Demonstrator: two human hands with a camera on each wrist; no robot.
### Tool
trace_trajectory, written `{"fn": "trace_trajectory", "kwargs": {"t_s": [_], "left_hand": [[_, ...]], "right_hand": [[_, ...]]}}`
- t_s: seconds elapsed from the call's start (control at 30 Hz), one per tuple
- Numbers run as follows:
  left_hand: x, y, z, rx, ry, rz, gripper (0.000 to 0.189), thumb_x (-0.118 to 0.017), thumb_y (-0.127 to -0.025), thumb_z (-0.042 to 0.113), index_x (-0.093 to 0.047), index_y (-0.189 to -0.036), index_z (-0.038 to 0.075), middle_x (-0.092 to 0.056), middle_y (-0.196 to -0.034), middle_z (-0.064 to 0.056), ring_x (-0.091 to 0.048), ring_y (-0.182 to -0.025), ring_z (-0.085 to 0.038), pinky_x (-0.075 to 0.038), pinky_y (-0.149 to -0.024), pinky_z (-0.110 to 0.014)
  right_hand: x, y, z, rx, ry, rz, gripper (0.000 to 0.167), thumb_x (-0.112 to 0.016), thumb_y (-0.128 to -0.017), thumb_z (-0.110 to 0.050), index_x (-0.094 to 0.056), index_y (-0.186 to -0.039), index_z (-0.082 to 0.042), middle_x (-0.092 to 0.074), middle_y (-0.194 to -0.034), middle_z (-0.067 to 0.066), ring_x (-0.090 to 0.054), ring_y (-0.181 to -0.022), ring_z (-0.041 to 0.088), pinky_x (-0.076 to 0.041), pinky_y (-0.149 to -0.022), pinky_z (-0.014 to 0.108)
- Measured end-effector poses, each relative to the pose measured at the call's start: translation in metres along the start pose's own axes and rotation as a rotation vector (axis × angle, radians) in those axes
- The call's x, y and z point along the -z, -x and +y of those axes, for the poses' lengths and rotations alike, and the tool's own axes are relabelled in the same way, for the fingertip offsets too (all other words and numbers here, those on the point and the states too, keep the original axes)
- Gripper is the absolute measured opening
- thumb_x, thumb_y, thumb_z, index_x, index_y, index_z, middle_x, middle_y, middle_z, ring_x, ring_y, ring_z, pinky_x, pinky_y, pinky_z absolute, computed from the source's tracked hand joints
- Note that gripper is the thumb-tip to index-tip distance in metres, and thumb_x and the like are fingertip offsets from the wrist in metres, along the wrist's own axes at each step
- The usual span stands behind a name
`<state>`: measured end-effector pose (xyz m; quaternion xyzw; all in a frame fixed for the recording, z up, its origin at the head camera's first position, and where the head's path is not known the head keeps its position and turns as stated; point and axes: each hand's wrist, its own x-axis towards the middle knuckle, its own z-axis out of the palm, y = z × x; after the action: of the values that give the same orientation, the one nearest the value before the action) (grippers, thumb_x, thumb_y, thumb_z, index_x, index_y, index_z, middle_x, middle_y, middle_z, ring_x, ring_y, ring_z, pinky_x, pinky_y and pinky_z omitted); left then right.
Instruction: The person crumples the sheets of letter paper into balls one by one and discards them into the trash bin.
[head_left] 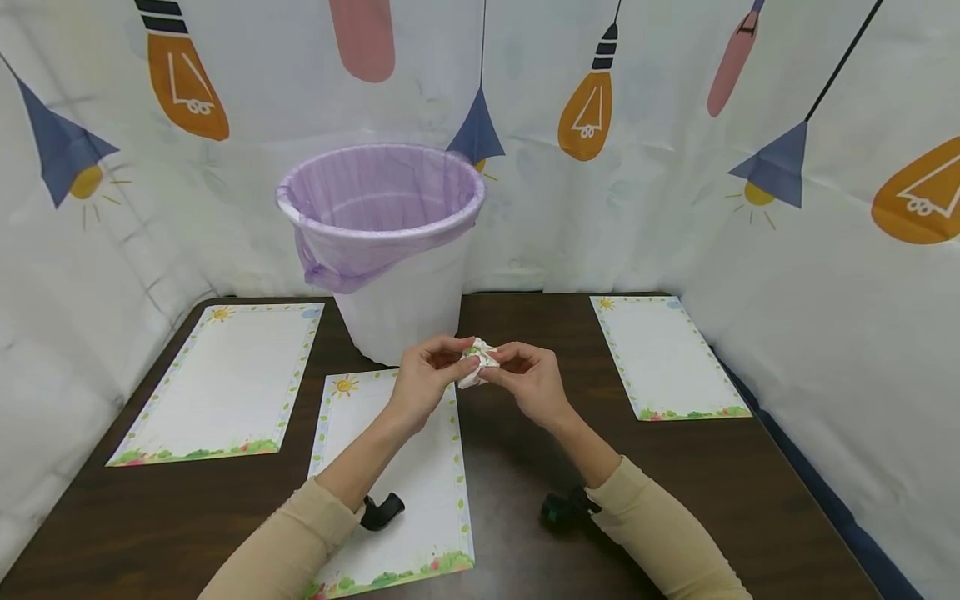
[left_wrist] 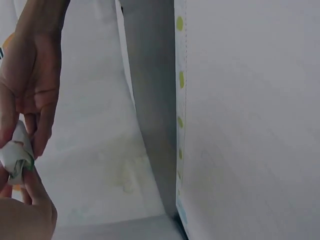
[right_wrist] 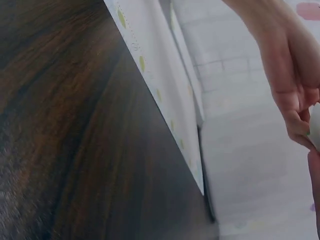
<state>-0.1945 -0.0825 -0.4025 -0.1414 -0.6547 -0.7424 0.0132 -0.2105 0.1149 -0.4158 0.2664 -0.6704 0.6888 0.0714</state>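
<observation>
Both hands hold one small crumpled ball of paper, white with bits of green print, above the table in the head view. My left hand pinches its left side between thumb and fingers. From the right, my right hand pinches it the same way. Under the left forearm lies a flat sheet of paper with a sun and leaf border. In the left wrist view the crumpled paper appears folded tight between the fingertips. Only its edge enters the right wrist view.
Behind the hands stands a white bin with a purple liner. Another bordered sheet lies at the left of the dark table, and a third sheet at the right. A printed curtain hangs around the table.
</observation>
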Motion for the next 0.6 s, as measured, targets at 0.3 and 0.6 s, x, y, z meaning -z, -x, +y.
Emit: {"fn": "trace_trajectory", "kwargs": {"t_s": [0.3, 0.6], "left_hand": [[0.019, -0.005, 0.005, -0.083, 0.032, -0.384, 0.067, -0.079, -0.085, -0.010, -0.052, -0.146, -0.002, -0.046, -0.150, -0.015, -0.055, -0.127, -0.035, -0.051, -0.101, -0.042], [0.013, -0.004, 0.002, -0.367, -0.145, -0.287, 0.053, -0.081, -0.085, -0.006, -0.063, -0.135, -0.004, -0.057, -0.139, -0.016, -0.058, -0.122, -0.027, -0.055, -0.094, -0.041]], "right_hand": [[0.015, -0.003, -0.008, -0.185, -0.255, -0.024, 0.014, -0.078, -0.090, 0.002, -0.076, -0.092, -0.012, -0.070, -0.096, 0.007, -0.066, -0.082, 0.017, -0.060, -0.074, 0.028], [0.013, -0.003, -0.015, -0.213, -0.373, -0.076, 0.017, -0.085, -0.083, -0.025, -0.076, -0.093, -0.015, -0.068, -0.097, 0.006, -0.065, -0.084, 0.016, -0.060, -0.078, 0.029]]}}
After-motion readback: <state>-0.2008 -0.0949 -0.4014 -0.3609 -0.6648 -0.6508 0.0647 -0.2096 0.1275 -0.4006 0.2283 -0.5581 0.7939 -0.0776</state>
